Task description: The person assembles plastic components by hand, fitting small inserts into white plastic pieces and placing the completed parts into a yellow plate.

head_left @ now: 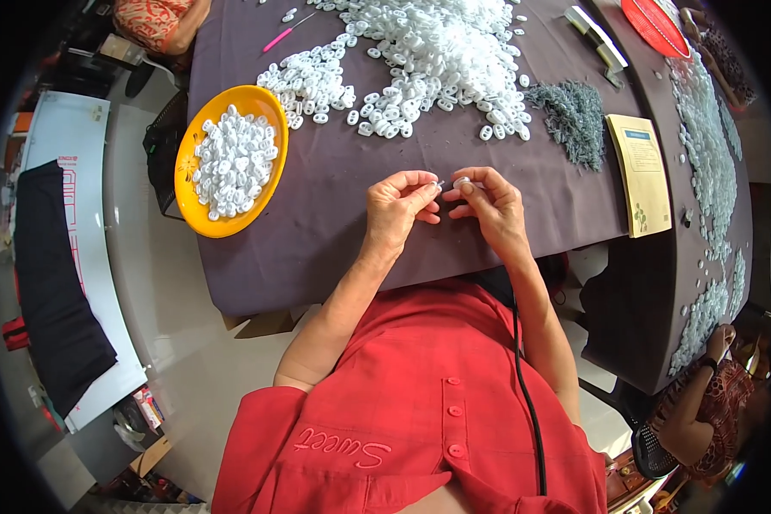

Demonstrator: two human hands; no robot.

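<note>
One small white piece [463, 182], rounded, pinched in right hand [499, 210]

Left hand [394, 210] pinches a tiny pale piece [439, 184], right hand [499, 210] a small white piece [462, 182], above a purple-grey cloth-covered bench [308, 236].

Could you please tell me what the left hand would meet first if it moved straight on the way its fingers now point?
Probably the right hand, which faces the left hand across a narrow gap, though depth is hard to judge here.
</note>
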